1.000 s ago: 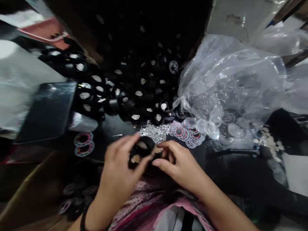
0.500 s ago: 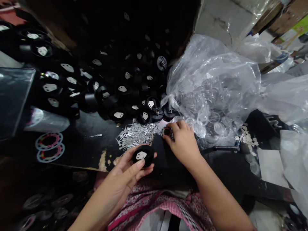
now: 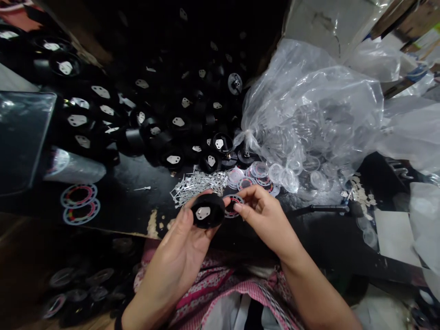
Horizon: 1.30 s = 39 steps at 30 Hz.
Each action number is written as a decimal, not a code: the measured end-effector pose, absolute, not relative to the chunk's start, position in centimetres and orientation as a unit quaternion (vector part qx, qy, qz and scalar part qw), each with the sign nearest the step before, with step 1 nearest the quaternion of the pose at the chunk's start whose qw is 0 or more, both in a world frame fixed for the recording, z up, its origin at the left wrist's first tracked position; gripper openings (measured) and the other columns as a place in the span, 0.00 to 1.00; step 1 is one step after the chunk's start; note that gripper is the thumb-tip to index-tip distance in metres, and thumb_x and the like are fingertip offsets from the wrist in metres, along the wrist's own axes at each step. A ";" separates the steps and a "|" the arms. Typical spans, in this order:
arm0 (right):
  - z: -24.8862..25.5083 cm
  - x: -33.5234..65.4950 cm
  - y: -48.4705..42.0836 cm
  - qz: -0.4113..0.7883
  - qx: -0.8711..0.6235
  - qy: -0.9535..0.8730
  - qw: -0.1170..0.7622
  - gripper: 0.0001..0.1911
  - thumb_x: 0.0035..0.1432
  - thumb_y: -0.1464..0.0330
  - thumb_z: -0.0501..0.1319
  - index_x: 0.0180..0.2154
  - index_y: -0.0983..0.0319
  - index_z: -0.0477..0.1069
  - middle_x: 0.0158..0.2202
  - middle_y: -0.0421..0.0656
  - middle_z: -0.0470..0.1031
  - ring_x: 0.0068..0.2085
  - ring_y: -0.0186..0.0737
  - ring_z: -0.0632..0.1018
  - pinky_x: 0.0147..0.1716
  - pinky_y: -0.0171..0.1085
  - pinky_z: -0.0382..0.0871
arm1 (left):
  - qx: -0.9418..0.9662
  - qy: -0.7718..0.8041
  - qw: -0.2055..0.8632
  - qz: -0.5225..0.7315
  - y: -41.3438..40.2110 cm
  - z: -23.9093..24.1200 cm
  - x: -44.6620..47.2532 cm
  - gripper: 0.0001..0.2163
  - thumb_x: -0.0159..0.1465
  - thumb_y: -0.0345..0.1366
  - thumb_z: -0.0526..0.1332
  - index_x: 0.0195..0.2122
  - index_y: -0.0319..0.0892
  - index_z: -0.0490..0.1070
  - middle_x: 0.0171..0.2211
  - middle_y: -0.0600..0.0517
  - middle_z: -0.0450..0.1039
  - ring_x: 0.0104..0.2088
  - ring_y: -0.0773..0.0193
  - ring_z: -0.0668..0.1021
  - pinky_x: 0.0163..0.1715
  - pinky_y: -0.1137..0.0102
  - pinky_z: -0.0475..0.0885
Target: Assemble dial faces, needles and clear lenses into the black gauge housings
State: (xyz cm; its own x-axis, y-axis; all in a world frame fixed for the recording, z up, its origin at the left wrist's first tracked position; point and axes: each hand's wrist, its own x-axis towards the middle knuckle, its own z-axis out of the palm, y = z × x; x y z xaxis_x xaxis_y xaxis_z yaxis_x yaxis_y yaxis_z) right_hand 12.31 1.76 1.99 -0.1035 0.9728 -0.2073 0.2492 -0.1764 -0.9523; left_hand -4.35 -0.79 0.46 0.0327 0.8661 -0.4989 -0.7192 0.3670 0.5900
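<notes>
My left hand is wrapped round a black round gauge housing, tilted so that a white plate with small holes shows inside it. Pinched between thumb and fingers of my right hand is a printed dial ring with red and white marks, close beside the housing's right side. Part of the ring is covered by my fingers. Beyond both hands lies a heap of small silvery pointers. To its right are more dial rings and clear round lenses.
Many black housings are piled at the back. A large clear plastic bag of lenses stands at the right. Two dial rings and one loose pointer lie at the left. A black-handled tool rests at the right.
My right hand has lifted a dial ring off the table and brought it back toward the housing. My left hand has tilted the housing and raised it slightly.
</notes>
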 end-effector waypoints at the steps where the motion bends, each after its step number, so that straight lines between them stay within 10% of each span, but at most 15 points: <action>1: 2.1 12.3 1.6 0.511 -0.575 -0.524 0.366 0.05 0.60 0.69 0.64 0.39 0.59 0.73 0.33 0.38 0.76 0.34 0.36 0.76 0.36 0.37 0.71 | 0.088 0.425 0.707 0.558 -0.8 0.5 -4.3 0.15 0.66 0.47 0.65 0.48 0.47 0.80 0.50 0.49 0.82 0.54 0.56 0.80 0.55 0.64 0.76; 39: 3.5 12.1 1.7 0.508 -0.574 -0.562 0.310 0.04 0.60 0.71 0.62 0.34 0.58 0.67 0.31 0.36 0.70 0.32 0.33 0.72 0.32 0.35 0.66 | 0.223 0.488 0.731 0.421 -1.4 -1.3 -4.5 0.15 0.59 0.44 0.71 0.48 0.54 0.82 0.55 0.51 0.80 0.56 0.45 0.78 0.48 0.58 0.81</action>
